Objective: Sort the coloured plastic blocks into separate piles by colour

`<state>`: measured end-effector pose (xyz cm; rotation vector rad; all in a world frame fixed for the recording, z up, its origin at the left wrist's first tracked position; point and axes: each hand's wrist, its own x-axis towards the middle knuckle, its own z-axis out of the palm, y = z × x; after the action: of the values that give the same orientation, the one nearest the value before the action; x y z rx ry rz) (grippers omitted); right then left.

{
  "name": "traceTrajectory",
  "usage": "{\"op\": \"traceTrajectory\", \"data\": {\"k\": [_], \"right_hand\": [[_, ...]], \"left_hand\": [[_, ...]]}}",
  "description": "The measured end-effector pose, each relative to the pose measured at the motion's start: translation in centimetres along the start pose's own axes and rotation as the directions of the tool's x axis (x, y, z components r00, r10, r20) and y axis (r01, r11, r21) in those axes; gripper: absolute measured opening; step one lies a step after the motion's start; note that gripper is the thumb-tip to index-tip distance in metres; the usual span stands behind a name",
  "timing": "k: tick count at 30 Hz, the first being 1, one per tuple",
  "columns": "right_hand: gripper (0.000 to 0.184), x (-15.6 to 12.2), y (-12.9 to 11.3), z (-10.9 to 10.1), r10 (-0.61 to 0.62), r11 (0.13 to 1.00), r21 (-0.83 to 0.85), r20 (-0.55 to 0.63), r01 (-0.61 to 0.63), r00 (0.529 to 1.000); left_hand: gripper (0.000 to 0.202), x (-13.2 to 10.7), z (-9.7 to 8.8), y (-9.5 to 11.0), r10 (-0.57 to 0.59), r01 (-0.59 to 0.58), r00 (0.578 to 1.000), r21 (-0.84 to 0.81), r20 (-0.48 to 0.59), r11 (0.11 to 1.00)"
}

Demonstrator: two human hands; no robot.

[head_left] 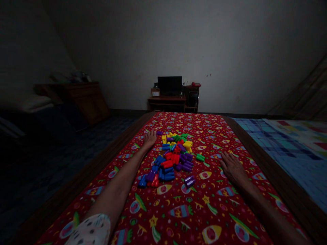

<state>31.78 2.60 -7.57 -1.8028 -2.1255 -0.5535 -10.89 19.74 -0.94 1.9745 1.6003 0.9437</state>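
A loose heap of small plastic toy pieces [173, 159], shaped like short joined tubes in red, blue, yellow, green and purple, lies mid-cloth. On the heap's far left, my left hand [150, 137] rests on the red patterned cloth [178, 214], fingers stretched out, near a purple piece [159, 133]. Well to the right of the heap, my right hand [233, 167] lies flat with its fingers apart, holding nothing. Between it and the heap sits a single green piece [200, 157]. Another purple piece [189, 181] lies apart at the near side.
Brown wooden edges [255, 149] border the cloth. A bed with a blue checked sheet [270, 143] adjoins on the right. Beyond the far end, a desk [166, 99] carries a dark monitor [170, 85]. A wooden cabinet [84, 98] stands at left in dim light.
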Motion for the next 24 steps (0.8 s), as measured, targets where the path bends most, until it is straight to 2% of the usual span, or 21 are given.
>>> {"op": "traceTrajectory", "data": {"k": [3, 6, 9, 12, 16, 18, 20, 21, 22, 24], "right_hand": [[0.051, 0.0, 0.1, 0.1, -0.057, 0.998, 0.015, -0.003, 0.058, 0.998], [0.050, 0.0, -0.2, 0.1, 0.005, 1.000, -0.013, -0.020, -0.006, 1.000], [0.049, 0.1, -0.5, -0.2, 0.030, 0.999, -0.025, -0.032, -0.031, 0.999], [0.050, 0.2, -0.9, -0.7, -0.010, 1.000, -0.024, -0.013, 0.009, 1.000], [0.052, 0.5, -1.1, -1.4, 0.027, 1.000, -0.011, 0.015, -0.027, 1.000], [0.050, 0.5, -1.1, -1.5, 0.007, 1.000, 0.005, 0.029, -0.007, 1.000], [0.049, 0.5, -1.1, -1.5, 0.002, 1.000, 0.007, 0.035, -0.002, 0.999], [0.049, 0.5, -1.1, -1.5, 0.009, 1.000, 0.002, 0.034, -0.009, 0.999], [0.050, 0.4, -1.1, -1.5, 0.016, 1.000, -0.006, 0.029, -0.015, 0.999], [0.050, 0.4, -1.1, -1.4, 0.013, 1.000, -0.021, 0.019, -0.012, 1.000]], "left_hand": [[0.054, 1.9, 1.9, 1.5, 0.065, -0.060, 0.993, -0.053, 0.098, 0.997], [0.057, 3.6, 4.3, 3.8, 0.128, -0.102, 0.968, -0.128, 0.216, 0.986], [0.064, 4.6, 6.4, 6.5, 0.198, -0.134, 0.921, -0.203, 0.336, 0.970], [0.063, 4.2, 8.0, 8.9, 0.302, -0.192, 0.853, -0.282, 0.425, 0.940], [0.065, 1.9, 9.1, 11.5, 0.420, -0.256, 0.758, -0.365, 0.499, 0.895], [0.069, 0.7, 8.6, 12.3, 0.493, -0.304, 0.698, -0.408, 0.519, 0.861], [0.073, -0.3, 7.0, 12.4, 0.536, -0.345, 0.667, -0.423, 0.517, 0.838], [0.074, -0.9, 5.7, 12.0, 0.531, -0.354, 0.681, -0.407, 0.505, 0.842], [0.076, -1.6, 4.2, 11.2, 0.496, -0.351, 0.717, -0.361, 0.490, 0.864], [0.079, -3.6, 0.8, 8.7, 0.393, -0.328, 0.824, -0.223, 0.407, 0.918]]}}
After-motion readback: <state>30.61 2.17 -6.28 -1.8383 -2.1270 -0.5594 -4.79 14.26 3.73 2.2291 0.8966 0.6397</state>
